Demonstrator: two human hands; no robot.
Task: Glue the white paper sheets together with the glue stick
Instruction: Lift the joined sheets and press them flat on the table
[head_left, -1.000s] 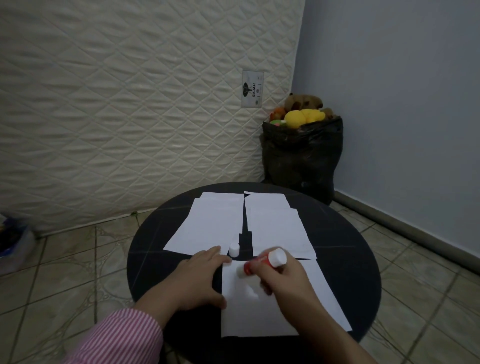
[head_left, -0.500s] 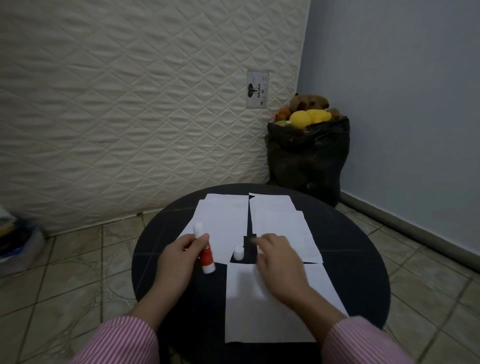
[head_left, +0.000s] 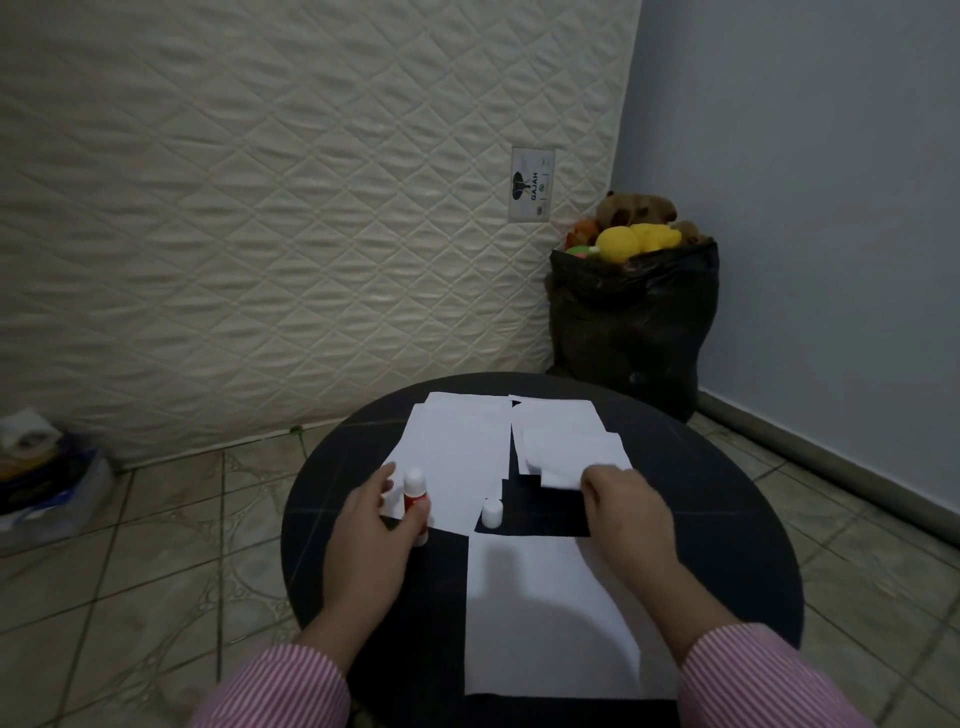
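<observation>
A round black table (head_left: 727, 545) carries white paper sheets. One sheet (head_left: 535, 613) lies near me. A left stack (head_left: 457, 457) and a right stack (head_left: 561, 431) lie farther back. My left hand (head_left: 369, 540) holds the red and white glue stick (head_left: 415, 501) upright at the left stack's near corner. My right hand (head_left: 623, 514) pinches the near edge of a sheet (head_left: 571, 462) from the right stack, lifted slightly. The glue stick's white cap (head_left: 491, 513) stands on the table between my hands.
A quilted mattress (head_left: 285, 208) leans against the wall behind the table. A black bag (head_left: 628, 327) of stuffed toys stands in the corner. Clutter (head_left: 41, 478) lies on the tiled floor at the left.
The glue stick went from my right hand to my left hand. My right hand reached forward and took hold of the near edge of a sheet on the right stack.
</observation>
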